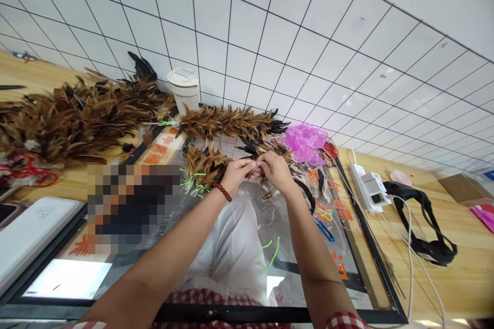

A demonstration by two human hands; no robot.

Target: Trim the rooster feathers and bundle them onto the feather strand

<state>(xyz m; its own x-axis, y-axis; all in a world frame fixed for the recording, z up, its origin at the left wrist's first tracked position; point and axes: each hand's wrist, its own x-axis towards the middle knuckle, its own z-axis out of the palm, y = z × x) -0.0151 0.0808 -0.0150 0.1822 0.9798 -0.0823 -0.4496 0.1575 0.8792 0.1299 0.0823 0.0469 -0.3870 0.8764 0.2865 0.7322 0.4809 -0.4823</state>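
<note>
My left hand [238, 174], with a dark red bead bracelet [223, 192] on its wrist, and my right hand [275, 170] meet over a framed glass panel [170, 262]. Both pinch with thumb and fingers almost touching. What lies between the fingertips is too small to make out. Brown feathers [206, 162] bunch just left of my left hand, with bright green ties [195, 183] at their base. More dark and pale feathers [266, 187] lie under and around my right hand. Behind stretches a feather strip [231, 122] with black tips at its right end.
A large feather heap [73, 118] covers the left side. Around the panel are a white lidded cup [184, 91], a pink plastic bag [304, 143], a blue cutter [324, 230], a power strip [366, 189] with cables, a black strap headset [428, 231] and a white power bank [40, 241]. Behind stands a tiled wall.
</note>
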